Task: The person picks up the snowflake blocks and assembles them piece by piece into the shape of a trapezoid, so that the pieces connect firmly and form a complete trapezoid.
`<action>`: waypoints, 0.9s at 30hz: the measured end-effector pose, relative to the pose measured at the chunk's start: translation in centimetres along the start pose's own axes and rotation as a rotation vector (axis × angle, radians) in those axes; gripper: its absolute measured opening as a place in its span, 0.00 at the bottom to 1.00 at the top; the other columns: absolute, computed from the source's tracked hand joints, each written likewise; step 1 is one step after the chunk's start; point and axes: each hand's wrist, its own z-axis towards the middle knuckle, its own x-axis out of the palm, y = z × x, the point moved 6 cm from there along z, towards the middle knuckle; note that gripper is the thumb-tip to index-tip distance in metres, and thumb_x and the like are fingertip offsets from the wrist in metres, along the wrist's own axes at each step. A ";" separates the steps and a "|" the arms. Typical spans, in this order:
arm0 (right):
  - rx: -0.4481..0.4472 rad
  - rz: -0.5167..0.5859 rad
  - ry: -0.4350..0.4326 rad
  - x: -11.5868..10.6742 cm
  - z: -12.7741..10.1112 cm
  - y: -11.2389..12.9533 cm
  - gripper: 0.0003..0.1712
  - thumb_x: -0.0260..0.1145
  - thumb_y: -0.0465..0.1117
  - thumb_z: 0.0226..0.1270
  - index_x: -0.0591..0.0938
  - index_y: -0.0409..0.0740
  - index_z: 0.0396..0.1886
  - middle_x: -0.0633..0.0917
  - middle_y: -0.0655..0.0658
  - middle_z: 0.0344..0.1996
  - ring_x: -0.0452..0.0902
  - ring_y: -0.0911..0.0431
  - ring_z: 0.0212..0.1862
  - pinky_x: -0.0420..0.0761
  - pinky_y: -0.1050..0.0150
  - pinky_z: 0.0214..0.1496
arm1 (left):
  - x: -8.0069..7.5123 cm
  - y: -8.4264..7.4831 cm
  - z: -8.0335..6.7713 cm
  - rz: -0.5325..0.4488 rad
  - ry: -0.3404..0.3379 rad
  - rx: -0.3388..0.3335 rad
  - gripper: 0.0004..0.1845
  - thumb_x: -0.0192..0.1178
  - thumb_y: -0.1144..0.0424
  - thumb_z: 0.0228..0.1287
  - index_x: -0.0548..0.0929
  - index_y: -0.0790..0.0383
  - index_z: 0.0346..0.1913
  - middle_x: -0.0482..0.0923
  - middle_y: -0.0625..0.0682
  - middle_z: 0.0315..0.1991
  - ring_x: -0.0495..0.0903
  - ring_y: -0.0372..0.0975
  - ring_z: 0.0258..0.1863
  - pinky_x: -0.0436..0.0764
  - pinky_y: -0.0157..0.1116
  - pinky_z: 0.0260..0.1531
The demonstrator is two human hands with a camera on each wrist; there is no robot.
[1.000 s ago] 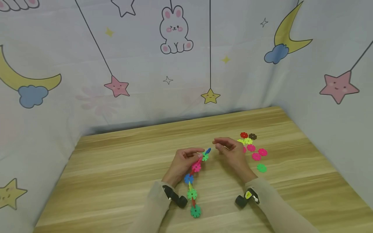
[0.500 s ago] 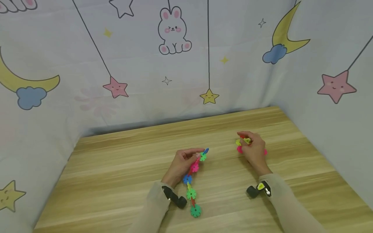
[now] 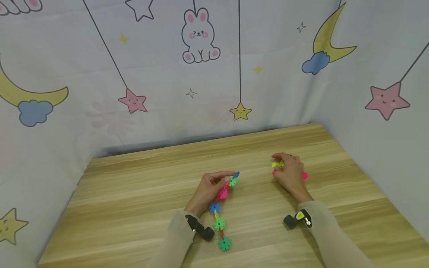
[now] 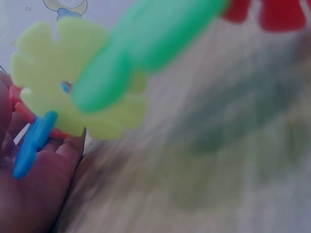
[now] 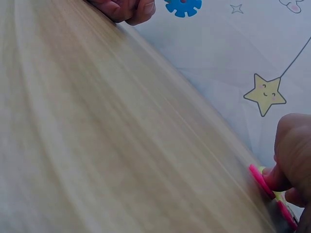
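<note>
A chain of snowflake discs point(image 3: 219, 219) runs from the lower centre of the head view up the wooden table point(image 3: 134, 201). The left hand point(image 3: 209, 188) pinches its upper end, fingers curled round the green disc point(image 3: 232, 181) (a blue disc point(image 3: 236, 174) projects beyond). Right of centre, well apart, the right hand point(image 3: 289, 173) rests curled on the loose pile of discs point(image 3: 278, 164), fingertips touching a pink disc point(image 5: 262, 180). Whether it grips 1 cannot be told. A printed curtain point(image 3: 201, 74) stands behind.
</note>
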 end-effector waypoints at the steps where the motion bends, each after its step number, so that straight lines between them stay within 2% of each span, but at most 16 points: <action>1: -0.009 -0.003 0.004 0.1 0.0 0.0 0.25 0.63 0.27 0.50 0.84 0.45 0.50 0.85 0.41 0.43 0.71 0.42 0.51 0.60 0.42 0.56 | 0.0 0.0 0.0 0.004 0.001 -0.002 0.15 0.60 0.57 0.74 0.86 0.54 0.58 0.78 0.47 0.65 0.73 0.36 0.57 0.75 0.27 0.47; 8: -0.076 0.019 -0.022 0.1 -0.1 0.2 0.22 0.65 0.26 0.51 0.84 0.44 0.48 0.82 0.42 0.42 0.76 0.47 0.43 0.58 0.46 0.50 | 0.0 0.1 0.0 0.020 0.001 0.000 0.15 0.61 0.56 0.73 0.86 0.53 0.58 0.79 0.46 0.63 0.70 0.35 0.43 0.71 0.27 0.37; 10: -0.090 0.039 -0.040 0.0 -0.2 0.3 0.20 0.66 0.26 0.52 0.84 0.44 0.46 0.83 0.41 0.42 0.77 0.47 0.41 0.59 0.46 0.51 | 0.0 0.1 0.1 0.020 -0.004 -0.002 0.15 0.61 0.55 0.73 0.86 0.52 0.57 0.82 0.46 0.55 0.69 0.34 0.35 0.70 0.27 0.31; 13: -0.099 0.072 -0.076 -0.2 -0.3 0.4 0.17 0.67 0.25 0.56 0.85 0.42 0.45 0.84 0.41 0.42 0.79 0.47 0.40 0.68 0.51 0.51 | -0.1 0.1 0.1 0.024 -0.010 0.001 0.15 0.61 0.55 0.73 0.86 0.54 0.57 0.81 0.47 0.41 0.66 0.33 0.27 0.67 0.26 0.25; 15: -0.102 0.094 -0.105 -0.5 -0.3 0.5 0.16 0.69 0.26 0.58 0.85 0.42 0.45 0.86 0.41 0.41 0.80 0.48 0.39 0.74 0.61 0.45 | -0.1 0.1 0.1 0.027 -0.013 0.002 0.15 0.62 0.55 0.72 0.86 0.54 0.57 0.78 0.47 0.34 0.65 0.32 0.24 0.67 0.26 0.23; 17: -0.107 0.114 -0.136 -0.7 -0.3 0.6 0.14 0.70 0.27 0.59 0.85 0.41 0.45 0.87 0.42 0.40 0.80 0.50 0.38 0.76 0.68 0.36 | -0.1 0.2 0.1 0.024 -0.014 0.003 0.15 0.62 0.55 0.72 0.86 0.54 0.57 0.77 0.46 0.31 0.66 0.32 0.24 0.68 0.26 0.24; 19: -0.117 0.130 -0.155 -0.8 -0.4 0.9 0.13 0.72 0.30 0.61 0.86 0.42 0.46 0.87 0.43 0.39 0.80 0.52 0.37 0.74 0.73 0.33 | -0.1 0.2 0.1 0.020 -0.014 0.002 0.15 0.62 0.55 0.72 0.87 0.52 0.56 0.78 0.46 0.33 0.66 0.32 0.25 0.68 0.26 0.25; 23: -0.150 0.176 -0.165 -0.8 -0.6 1.6 0.12 0.74 0.35 0.62 0.87 0.44 0.46 0.87 0.46 0.35 0.80 0.56 0.33 0.74 0.75 0.31 | 0.0 0.1 0.0 0.020 -0.007 0.016 0.14 0.62 0.55 0.72 0.87 0.52 0.56 0.83 0.47 0.48 0.67 0.34 0.30 0.69 0.27 0.28; 25: -0.184 0.191 -0.168 -0.6 -0.8 2.1 0.13 0.74 0.37 0.63 0.87 0.44 0.47 0.86 0.47 0.32 0.80 0.59 0.32 0.75 0.75 0.31 | 0.0 0.1 -0.1 0.024 -0.003 0.018 0.14 0.62 0.56 0.72 0.87 0.52 0.56 0.82 0.47 0.57 0.69 0.34 0.34 0.71 0.27 0.31; 27: -0.228 0.200 -0.184 -0.5 -0.9 2.6 0.14 0.74 0.37 0.63 0.87 0.43 0.48 0.86 0.47 0.29 0.80 0.60 0.31 0.75 0.76 0.31 | -0.1 0.1 -0.1 0.008 0.002 0.010 0.14 0.61 0.57 0.73 0.87 0.52 0.56 0.80 0.48 0.61 0.73 0.33 0.36 0.74 0.26 0.33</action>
